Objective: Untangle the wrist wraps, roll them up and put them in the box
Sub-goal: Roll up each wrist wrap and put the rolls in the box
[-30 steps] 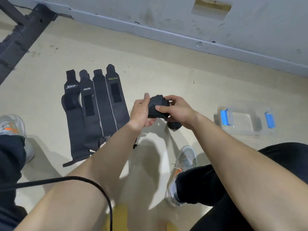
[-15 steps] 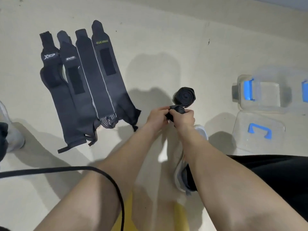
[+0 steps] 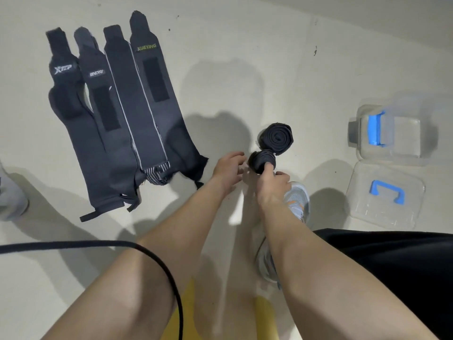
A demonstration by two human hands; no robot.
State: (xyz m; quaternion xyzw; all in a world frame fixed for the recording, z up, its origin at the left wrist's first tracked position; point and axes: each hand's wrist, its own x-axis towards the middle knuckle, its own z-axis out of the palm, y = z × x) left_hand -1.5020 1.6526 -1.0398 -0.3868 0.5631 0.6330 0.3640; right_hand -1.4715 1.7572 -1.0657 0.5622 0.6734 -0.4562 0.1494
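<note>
Standing open at the right, the clear plastic box has its lid flat beside it; both rolls are outside it. The left hand has let go since half a second ago, fingers loosely curled beside the smaller roll. The right hand pinches that roll, which touches the larger spiral roll. Four flat dark fabric wraps lie to the left.

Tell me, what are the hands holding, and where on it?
The right hand holds the small rolled wrap by its near side. The left hand is open beside it, holding nothing.
</note>
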